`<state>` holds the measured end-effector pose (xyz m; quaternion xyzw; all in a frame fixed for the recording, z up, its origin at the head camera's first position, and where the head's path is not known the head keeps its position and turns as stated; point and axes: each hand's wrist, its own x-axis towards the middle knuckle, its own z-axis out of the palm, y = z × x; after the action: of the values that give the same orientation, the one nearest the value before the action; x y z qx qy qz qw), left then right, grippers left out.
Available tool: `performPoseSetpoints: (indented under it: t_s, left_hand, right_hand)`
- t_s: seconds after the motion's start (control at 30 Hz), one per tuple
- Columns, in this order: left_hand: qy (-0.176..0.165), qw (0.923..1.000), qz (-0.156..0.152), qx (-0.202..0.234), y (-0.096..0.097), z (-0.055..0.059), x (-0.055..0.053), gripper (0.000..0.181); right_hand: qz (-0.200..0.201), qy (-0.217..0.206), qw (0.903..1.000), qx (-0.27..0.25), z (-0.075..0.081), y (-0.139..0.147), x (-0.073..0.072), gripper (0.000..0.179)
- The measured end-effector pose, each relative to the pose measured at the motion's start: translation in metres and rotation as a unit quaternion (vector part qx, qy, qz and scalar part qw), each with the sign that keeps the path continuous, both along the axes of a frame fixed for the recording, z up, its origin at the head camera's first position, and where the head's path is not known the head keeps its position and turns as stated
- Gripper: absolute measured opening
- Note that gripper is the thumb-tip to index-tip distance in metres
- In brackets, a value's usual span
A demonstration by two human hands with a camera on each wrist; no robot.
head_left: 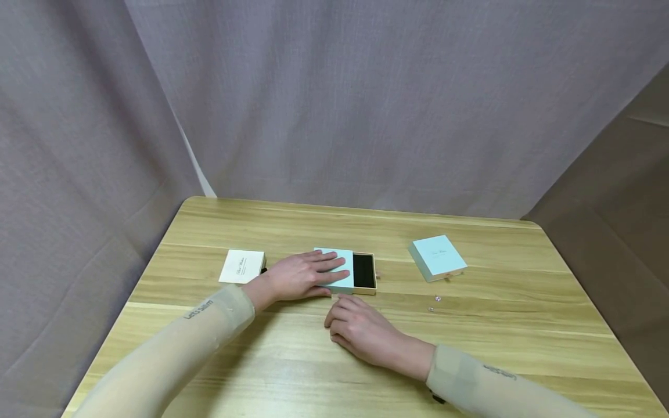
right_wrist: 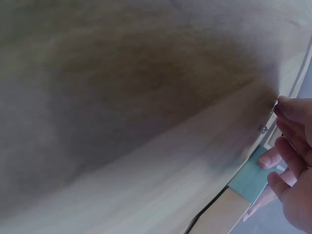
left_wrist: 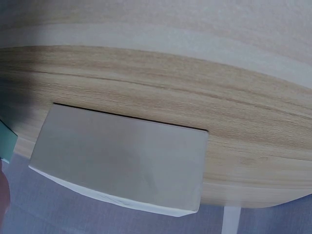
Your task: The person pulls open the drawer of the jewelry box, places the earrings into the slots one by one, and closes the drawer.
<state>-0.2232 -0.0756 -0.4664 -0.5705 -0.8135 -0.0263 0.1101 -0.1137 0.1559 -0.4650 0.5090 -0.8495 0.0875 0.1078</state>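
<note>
My left hand [head_left: 305, 276] lies with spread, straight fingers on top of a light blue drawer box [head_left: 342, 281]. Its inner tray [head_left: 364, 273], lined in black, sticks out of the sleeve to the right. My right hand [head_left: 363, 331] is just in front of this box, fingers bent and fingertips together. In the right wrist view, thumb and finger pinch at a tiny glinting piece, and a small sparkling stone [right_wrist: 263, 129] shows right beside the fingertips; I cannot tell its exact kind.
A white lettered box [head_left: 243, 267] sits on the wooden table [head_left: 292, 366] by the left wrist. Farther right stands another light blue box [head_left: 438, 257], closed. Two small sparkling pieces, one a shiny stud [head_left: 438, 298], lie in front of it. Grey curtains [head_left: 366, 116] surround the table.
</note>
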Motion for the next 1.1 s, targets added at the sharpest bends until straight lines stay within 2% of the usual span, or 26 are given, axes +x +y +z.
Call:
performPoseSetpoints:
  t_s: [0.2, 0.33, 0.43, 0.6, 0.83, 0.93, 1.1]
  left_hand:
    - [-0.004, 1.0, 0.0, 0.001, 0.0, 0.0, 0.0, 0.057]
    - [-0.006, 1.0, 0.004, -0.005, 0.0, 0.001, 0.001, 0.057]
    - [-0.006, 0.9999, 0.004, -0.008, 0.0, 0.002, 0.001, 0.057]
    - [-0.009, 0.9999, 0.002, -0.006, 0.0, 0.002, 0.001, 0.057]
    - [-0.009, 0.9999, 0.003, -0.007, 0.001, 0.002, 0.001, 0.058]
    - [-0.009, 0.9999, 0.004, -0.009, 0.001, 0.002, 0.002, 0.058]
    - [-0.011, 0.9999, 0.003, -0.008, 0.001, 0.001, 0.001, 0.058]
  right_hand:
    - [-0.033, -0.075, 0.9961, -0.033, 0.004, 0.01, 0.0, 0.01]
    - [-0.061, -0.132, 0.9871, -0.066, 0.011, 0.017, -0.002, 0.008]
    - [-0.084, -0.159, 0.9797, -0.089, 0.018, 0.022, -0.007, 0.005]
    - [-0.122, -0.179, 0.9692, -0.117, 0.028, 0.034, -0.018, 0.006]
    - [-0.172, -0.22, 0.9475, -0.156, 0.041, 0.049, -0.04, 0.009]
    - [-0.184, -0.223, 0.9432, -0.164, 0.044, 0.055, -0.051, 0.01]
    - [-0.193, -0.212, 0.9431, -0.169, 0.045, 0.062, -0.069, 0.011]
